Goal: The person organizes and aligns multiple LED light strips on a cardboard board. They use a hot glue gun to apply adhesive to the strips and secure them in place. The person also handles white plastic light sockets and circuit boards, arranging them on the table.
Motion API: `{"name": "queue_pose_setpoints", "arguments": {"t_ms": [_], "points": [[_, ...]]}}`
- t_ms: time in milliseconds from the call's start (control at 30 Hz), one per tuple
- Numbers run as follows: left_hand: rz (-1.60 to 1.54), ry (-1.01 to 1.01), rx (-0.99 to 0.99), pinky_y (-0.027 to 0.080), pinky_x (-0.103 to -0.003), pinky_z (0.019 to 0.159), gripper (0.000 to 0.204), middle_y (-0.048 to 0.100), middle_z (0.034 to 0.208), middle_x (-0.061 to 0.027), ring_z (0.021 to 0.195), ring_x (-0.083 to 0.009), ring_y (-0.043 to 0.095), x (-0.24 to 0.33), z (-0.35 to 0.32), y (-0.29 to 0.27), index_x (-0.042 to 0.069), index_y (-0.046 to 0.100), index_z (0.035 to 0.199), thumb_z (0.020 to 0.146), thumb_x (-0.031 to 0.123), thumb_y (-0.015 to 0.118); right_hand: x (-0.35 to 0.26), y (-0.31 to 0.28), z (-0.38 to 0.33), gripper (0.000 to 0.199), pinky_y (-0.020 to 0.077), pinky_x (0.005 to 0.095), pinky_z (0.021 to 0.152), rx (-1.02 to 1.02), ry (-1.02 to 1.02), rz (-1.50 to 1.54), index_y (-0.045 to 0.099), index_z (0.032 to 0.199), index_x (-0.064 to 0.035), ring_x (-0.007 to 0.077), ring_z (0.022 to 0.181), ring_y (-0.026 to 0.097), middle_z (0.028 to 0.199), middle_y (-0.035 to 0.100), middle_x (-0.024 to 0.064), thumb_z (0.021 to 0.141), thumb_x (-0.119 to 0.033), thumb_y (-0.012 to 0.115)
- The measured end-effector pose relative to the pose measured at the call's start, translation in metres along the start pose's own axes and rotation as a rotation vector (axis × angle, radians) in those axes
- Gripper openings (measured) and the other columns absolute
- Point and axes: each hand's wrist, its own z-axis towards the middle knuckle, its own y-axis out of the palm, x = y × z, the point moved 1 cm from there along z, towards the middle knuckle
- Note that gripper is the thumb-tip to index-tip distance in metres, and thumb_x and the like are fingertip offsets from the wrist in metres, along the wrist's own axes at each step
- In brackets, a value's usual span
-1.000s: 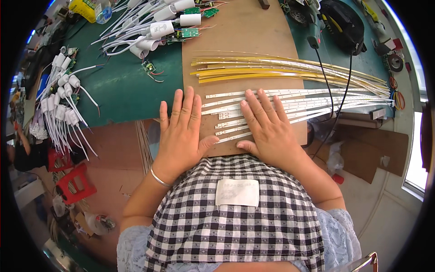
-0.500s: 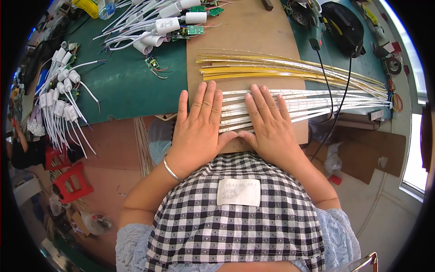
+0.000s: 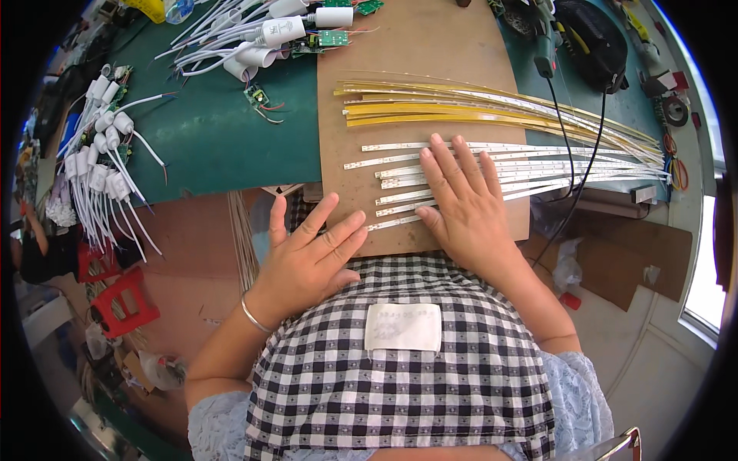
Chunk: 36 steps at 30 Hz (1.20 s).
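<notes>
Several white LED strips (image 3: 530, 170) lie side by side on a brown board (image 3: 415, 54), their left ends uneven and their right ends converging. My right hand (image 3: 467, 211) rests flat across them, fingers outstretched. Lifted off the strips, my left hand (image 3: 307, 257) hovers by the board's near left corner with its fingers spread and nothing in them. Behind the white row is a bundle of yellow-backed strips (image 3: 430, 114), touched by neither hand.
White lamp sockets (image 3: 284, 31) with wires and green circuit boards are heaped at the back left; another bunch of sockets (image 3: 98, 180) lies at the table's left end. A black cable (image 3: 596, 154) hangs over the strips near a green-and-black tool (image 3: 544, 54). A red stool (image 3: 127, 307) stands on the floor.
My left hand has come off the strips, moving left and toward me, which uncovers their left ends. My right hand has stayed on the strips, shifting slightly right.
</notes>
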Motion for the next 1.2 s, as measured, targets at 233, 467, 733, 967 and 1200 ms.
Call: {"name": "queue_pose_setpoints", "arguments": {"t_ms": [233,467,733,967,1200], "points": [[-0.055,-0.042,-0.016,0.004,-0.062,0.116,0.065,0.041,0.151,-0.0021,0.146,-0.0274,0.026,0.008,0.019,0.006,0.016,0.059,0.131,0.075,0.048,0.071,-0.001,0.0,0.0,0.068,0.019,0.0507,0.117,-0.002,0.009,-0.018,0.042,0.146,-0.0108,0.0286,0.144,0.03,0.154,0.037,0.0058,0.09,-0.046,0.059],[-0.058,-0.132,-0.088,0.001,-0.058,0.117,0.081,0.03,0.157,-0.0156,0.148,-0.0348,0.02,-0.004,0.023,0.007,0.003,0.04,0.146,0.094,0.064,0.036,0.0,-0.005,-0.005,0.071,0.0175,0.0529,0.118,-0.049,-0.04,0.022,0.043,0.145,-0.0109,0.0302,0.145,0.028,0.154,0.036,0.0084,0.089,-0.05,0.058],[0.081,-0.18,-0.12,0.001,-0.059,0.117,0.08,0.03,0.157,-0.0139,0.148,-0.0327,0.021,-0.009,0.043,-0.001,0.002,0.035,0.148,0.096,0.063,0.033,-0.004,-0.003,-0.003,0.071,0.0174,0.0528,0.117,-0.018,0.008,0.04,0.045,0.144,-0.0096,0.0306,0.145,0.027,0.154,0.035,0.0086,0.089,-0.052,0.058],[0.051,-0.095,-0.106,0.001,-0.058,0.117,0.082,0.031,0.157,-0.0136,0.147,-0.0309,0.023,-0.013,0.053,0.0,0.002,0.034,0.149,0.095,0.064,0.034,-0.002,-0.003,-0.002,0.075,0.0182,0.0516,0.118,-0.01,0.007,0.02,0.044,0.144,-0.0064,0.0278,0.145,0.028,0.155,0.035,0.0079,0.087,-0.053,0.059],[-0.002,-0.056,-0.092,0.002,-0.057,0.118,0.086,0.03,0.157,-0.015,0.148,-0.0308,0.022,-0.013,0.055,0.005,0.003,0.03,0.151,0.093,0.066,0.036,-0.008,-0.002,-0.001,0.081,0.0169,0.0512,0.118,-0.041,-0.063,0.047,0.044,0.144,-0.0047,0.0272,0.145,0.028,0.155,0.034,0.011,0.083,-0.056,0.061]]}}
